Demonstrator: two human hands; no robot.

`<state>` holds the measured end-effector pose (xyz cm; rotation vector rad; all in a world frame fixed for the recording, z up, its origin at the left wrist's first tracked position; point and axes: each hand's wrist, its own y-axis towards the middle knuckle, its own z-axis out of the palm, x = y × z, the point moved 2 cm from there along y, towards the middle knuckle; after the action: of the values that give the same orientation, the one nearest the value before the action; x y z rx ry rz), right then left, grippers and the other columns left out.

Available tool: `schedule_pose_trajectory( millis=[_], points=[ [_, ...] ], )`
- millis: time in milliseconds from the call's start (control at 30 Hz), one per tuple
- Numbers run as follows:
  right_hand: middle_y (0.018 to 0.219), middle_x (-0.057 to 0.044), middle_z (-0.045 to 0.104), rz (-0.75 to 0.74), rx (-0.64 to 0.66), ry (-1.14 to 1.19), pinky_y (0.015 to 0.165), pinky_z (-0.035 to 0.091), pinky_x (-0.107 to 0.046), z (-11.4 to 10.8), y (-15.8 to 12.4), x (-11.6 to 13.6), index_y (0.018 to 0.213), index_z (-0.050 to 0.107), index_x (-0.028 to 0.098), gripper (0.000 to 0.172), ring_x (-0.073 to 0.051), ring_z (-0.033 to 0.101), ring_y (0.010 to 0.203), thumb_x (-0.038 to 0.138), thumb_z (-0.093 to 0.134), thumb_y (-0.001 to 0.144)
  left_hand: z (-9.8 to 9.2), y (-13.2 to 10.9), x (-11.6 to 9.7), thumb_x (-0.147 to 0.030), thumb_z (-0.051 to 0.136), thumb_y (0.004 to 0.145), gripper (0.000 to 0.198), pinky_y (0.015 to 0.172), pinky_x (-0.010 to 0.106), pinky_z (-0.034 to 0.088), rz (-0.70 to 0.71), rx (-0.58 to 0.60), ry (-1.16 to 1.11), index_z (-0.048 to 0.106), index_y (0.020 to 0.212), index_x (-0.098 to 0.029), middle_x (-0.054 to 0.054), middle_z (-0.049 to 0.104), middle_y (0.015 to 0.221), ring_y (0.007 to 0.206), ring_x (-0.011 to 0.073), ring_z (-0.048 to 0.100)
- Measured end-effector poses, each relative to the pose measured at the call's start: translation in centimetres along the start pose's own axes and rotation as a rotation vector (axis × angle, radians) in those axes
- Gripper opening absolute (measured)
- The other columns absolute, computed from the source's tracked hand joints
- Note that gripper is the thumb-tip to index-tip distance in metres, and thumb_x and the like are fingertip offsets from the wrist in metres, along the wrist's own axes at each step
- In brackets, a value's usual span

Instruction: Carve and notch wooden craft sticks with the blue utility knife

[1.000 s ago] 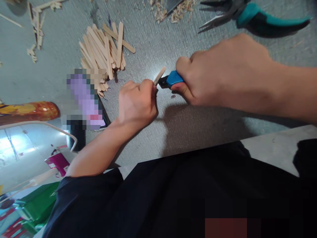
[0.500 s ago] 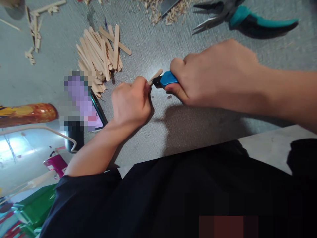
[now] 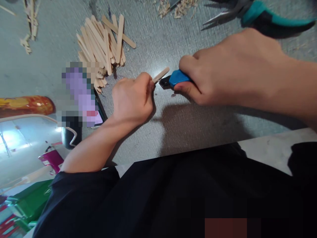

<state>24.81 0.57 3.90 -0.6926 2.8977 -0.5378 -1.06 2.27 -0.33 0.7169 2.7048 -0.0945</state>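
My left hand [image 3: 133,97] is closed on a wooden craft stick [image 3: 161,74], whose rounded end sticks out to the upper right past the fingers. Wrapped round the blue handle of a utility knife [image 3: 179,78] is my right hand [image 3: 218,69]. The knife's black front end points left, close beside the stick; whether its blade touches the wood I cannot tell. A heap of similar craft sticks [image 3: 99,41] lies on the table beyond my left hand.
Pliers with teal handles [image 3: 260,15] lie at the upper right, near wood shavings [image 3: 184,8]. A phone [image 3: 99,114] lies beside my left forearm, with an orange-yellow cylinder [image 3: 29,105] further left. Wood scraps [image 3: 32,23] are at the upper left. The table's near edge runs along my body.
My right hand and the knife have shifted right, a little away from my left hand. More of the craft stick shows now. The whole view has also shifted slightly.
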Motion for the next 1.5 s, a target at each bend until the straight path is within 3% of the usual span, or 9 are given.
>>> schedule_pose_trajectory(
  millis=[200,433,600,933,1200,1267,1367,1433,1500],
  points=[
    [0.081,-0.015,0.075,0.0,-0.007,-0.035,0.06,0.066,-0.058,-0.4,-0.1,0.4,0.14,0.075,0.02,0.086,-0.049,0.08,0.073,0.078,0.015,0.117,-0.2,-0.2,-1.1,-0.061,0.035,0.117,0.052,0.079,0.051,0.039,0.004,0.002,0.031,0.074,0.099,-0.032,0.009,0.071,0.078,0.069,0.0291,0.058],
    [0.08,-0.014,0.073,-0.011,0.018,-0.034,0.06,0.067,-0.061,-0.6,0.0,0.2,0.138,0.074,0.019,0.083,-0.051,0.081,0.073,0.075,0.016,0.117,0.1,-0.3,-0.8,-0.052,0.046,0.114,0.037,0.077,0.05,0.041,0.044,-0.055,0.025,0.074,0.097,-0.034,0.008,0.07,0.072,0.066,0.0292,0.059],
    [0.087,-0.018,0.075,-0.03,0.034,-0.014,0.067,0.067,-0.063,-0.6,0.0,0.3,0.142,0.073,0.018,0.086,-0.053,0.081,0.08,0.073,0.012,0.116,0.1,-0.3,-0.8,-0.052,0.045,0.115,0.038,0.077,0.051,0.042,0.035,-0.038,0.03,0.075,0.098,-0.034,0.009,0.069,0.073,0.066,0.0302,0.058],
    [0.086,-0.015,0.074,-0.026,0.074,-0.051,0.065,0.063,-0.055,-1.3,0.0,0.4,0.143,0.07,0.022,0.084,-0.045,0.076,0.075,0.074,0.011,0.116,0.2,-0.5,-1.0,-0.046,0.05,0.114,0.032,0.076,0.051,0.042,0.063,-0.059,0.073,0.076,0.099,-0.034,0.008,0.07,0.073,0.066,0.0288,0.06],
    [0.081,-0.012,0.068,-0.041,0.052,-0.08,0.062,0.055,-0.049,-0.7,0.5,0.5,0.138,0.07,0.021,0.078,-0.042,0.076,0.071,0.075,0.017,0.119,0.0,-0.5,-1.9,-0.043,0.052,0.114,0.032,0.083,0.052,0.044,-0.007,0.037,0.166,0.076,0.099,-0.027,0.01,0.07,0.075,0.072,0.0305,0.067],
    [0.077,-0.009,0.063,-0.023,0.036,-0.066,0.061,0.05,-0.046,-0.4,0.6,0.5,0.132,0.068,0.026,0.069,-0.038,0.072,0.067,0.079,0.026,0.118,-0.2,-0.6,-2.3,-0.037,0.052,0.113,0.03,0.083,0.051,0.044,-0.016,0.051,0.211,0.078,0.102,-0.024,0.012,0.07,0.077,0.075,0.0314,0.07],
    [0.073,-0.005,0.051,0.012,0.002,0.055,0.068,0.046,-0.045,-0.5,0.5,0.7,0.106,0.056,0.03,0.049,-0.034,0.068,0.071,0.077,0.045,0.114,-0.4,-0.6,-2.3,-0.036,0.055,0.112,0.028,0.083,0.051,0.044,-0.038,0.055,0.184,0.075,0.095,-0.026,0.01,0.067,0.075,0.074,0.0312,0.069],
    [0.072,-0.003,0.043,0.059,-0.002,0.2,0.075,0.044,-0.046,-0.6,0.3,0.9,0.093,0.038,0.028,0.051,-0.033,0.067,0.077,0.072,0.059,0.108,-0.5,-0.6,-2.1,-0.039,0.055,0.113,0.03,0.081,0.051,0.045,-0.023,0.037,0.137,0.07,0.089,-0.029,0.008,0.064,0.071,0.071,0.03,0.065],
    [0.073,-0.003,0.041,0.087,-0.003,0.304,0.079,0.041,-0.047,-0.7,0.1,1.1,0.091,0.032,0.027,0.055,-0.034,0.067,0.081,0.069,0.066,0.104,-0.4,-0.6,-1.9,-0.041,0.051,0.114,0.036,0.076,0.05,0.043,0.01,0.001,0.123,0.064,0.082,-0.031,0.006,0.06,0.065,0.066,0.028,0.06]
  ],
)
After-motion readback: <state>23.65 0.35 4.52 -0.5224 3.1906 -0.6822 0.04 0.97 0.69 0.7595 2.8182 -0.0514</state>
